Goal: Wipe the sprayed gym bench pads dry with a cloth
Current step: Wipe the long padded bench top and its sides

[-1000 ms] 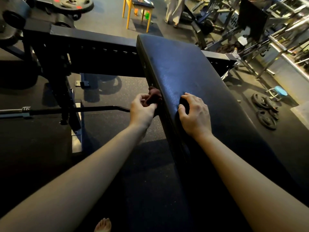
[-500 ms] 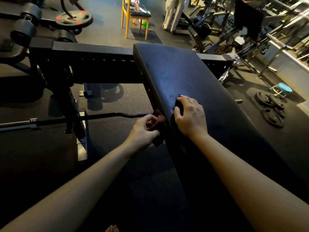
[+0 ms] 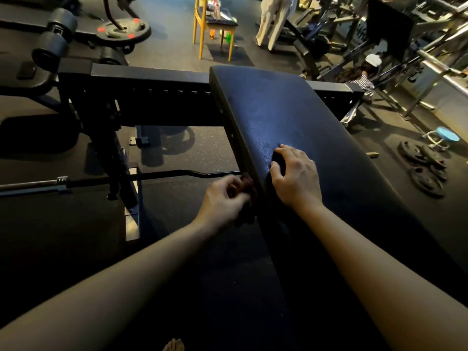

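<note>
Here, the left hand [image 3: 222, 201] grips a bunched, dark reddish-brown cloth [image 3: 247, 181], fingers curled tight around the wad. The cloth is pressed against the left side edge of the long black bench pad [image 3: 304, 117], just below the seam at its top edge. The pad's vinyl is pebbled like grained leather and catches a dull bluish sheen; its corners are rounded. The right hand [image 3: 296, 178] is arched on the pad's top surface beside that same edge, fingertips and thumb planted on the vinyl, fingers bent but not clenched, grasping nothing that shows.

Under the pad a square-section black steel frame [image 3: 152, 74] runs off to the left, with a row of small holes along its face. A slim black cambered bar [image 3: 152, 177] lies on the speckled rubber floor [image 3: 197, 153]. Well apart on the right, several round iron weight plates [image 3: 423, 165] lie flat near 1 small blue-topped stool [image 3: 447, 134]. A yellow wooden chair [image 3: 200, 34] stands further back.
</note>
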{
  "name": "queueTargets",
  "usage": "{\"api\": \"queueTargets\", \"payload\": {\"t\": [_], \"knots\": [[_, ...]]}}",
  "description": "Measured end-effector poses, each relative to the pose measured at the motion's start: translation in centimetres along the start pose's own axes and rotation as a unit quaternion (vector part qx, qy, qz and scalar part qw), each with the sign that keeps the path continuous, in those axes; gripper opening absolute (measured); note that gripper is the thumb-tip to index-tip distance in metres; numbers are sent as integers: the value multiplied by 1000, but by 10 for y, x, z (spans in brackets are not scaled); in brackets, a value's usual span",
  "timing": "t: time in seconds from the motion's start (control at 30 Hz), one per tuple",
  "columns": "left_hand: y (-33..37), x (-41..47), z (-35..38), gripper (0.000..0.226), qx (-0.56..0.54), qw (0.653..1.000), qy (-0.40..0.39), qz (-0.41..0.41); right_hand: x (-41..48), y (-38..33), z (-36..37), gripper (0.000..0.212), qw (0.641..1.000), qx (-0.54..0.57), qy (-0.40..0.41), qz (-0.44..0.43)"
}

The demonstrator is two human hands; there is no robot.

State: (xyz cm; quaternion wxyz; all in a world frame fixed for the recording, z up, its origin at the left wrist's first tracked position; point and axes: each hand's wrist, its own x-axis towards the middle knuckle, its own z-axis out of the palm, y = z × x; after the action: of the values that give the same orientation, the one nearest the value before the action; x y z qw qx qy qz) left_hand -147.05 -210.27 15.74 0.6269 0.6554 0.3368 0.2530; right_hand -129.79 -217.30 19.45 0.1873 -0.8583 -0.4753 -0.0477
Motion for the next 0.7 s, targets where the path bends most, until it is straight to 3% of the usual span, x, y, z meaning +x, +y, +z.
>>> {"api": "queueTargets", "payload": {"t": [0.1, 0.2, 0.37, 0.47, 0.53, 0.6, 0.7], "knots": [[6, 43, -10, 7, -55, 994, 92, -34, -1, -1, 1, 41, 1000, 2, 1, -1], [1, 56, -4, 9, -45, 994, 97, -20, 0, 0, 2, 41, 1000, 0, 7, -3], [-27, -43, 29, 13, -42, 998, 33, 16, 1, -1, 2, 42, 1000, -4, 7, 5], [-37, -93, 35, 16, -61, 994, -93, -18, 1, -2, 0, 40, 1000, -6, 0, 6], [-41, -95, 26, 31, -41, 987, -154, -22, 0, -4, -2, 40, 1000, -3, -2, 7], [-38, -81, 13, 26, -10, 988, -154, -31, -1, -6, -4, 39, 1000, -2, -5, 6], [-20, -52, -7, 17, 74, 993, -86, -42, -3, -8, -6, 35, 1000, -6, -6, 6]]}}
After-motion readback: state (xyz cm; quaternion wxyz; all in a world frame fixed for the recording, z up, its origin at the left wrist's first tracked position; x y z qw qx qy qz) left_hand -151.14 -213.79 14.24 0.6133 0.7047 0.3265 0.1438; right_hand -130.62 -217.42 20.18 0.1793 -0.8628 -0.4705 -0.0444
